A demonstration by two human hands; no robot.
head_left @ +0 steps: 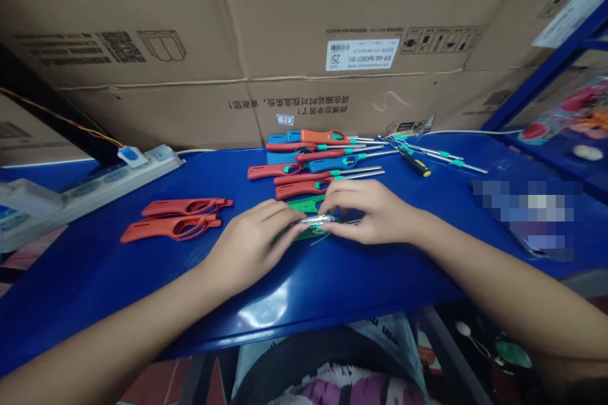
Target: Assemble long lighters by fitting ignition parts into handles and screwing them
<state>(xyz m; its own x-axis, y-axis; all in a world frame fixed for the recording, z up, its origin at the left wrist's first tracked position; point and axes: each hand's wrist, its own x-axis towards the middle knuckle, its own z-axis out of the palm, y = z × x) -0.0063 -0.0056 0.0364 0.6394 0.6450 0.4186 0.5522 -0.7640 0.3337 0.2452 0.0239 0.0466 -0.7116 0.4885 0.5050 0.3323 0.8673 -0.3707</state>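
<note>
My left hand and my right hand meet over the middle of the blue table. Both pinch a small silvery metal part between thumb and fingers. Beneath it lies a green lighter casing, partly covered by my fingers. Just beyond, several lighters with red, blue and orange handles and thin metal tubes lie in a pile, the nearest a red lighter. To the left of my left hand rest a red casing and an orange-red casing, both without tubes.
A white power strip runs along the left. Behind stands a large cardboard box. A black and yellow screwdriver lies by loose metal tubes. A pixelated object sits at the right.
</note>
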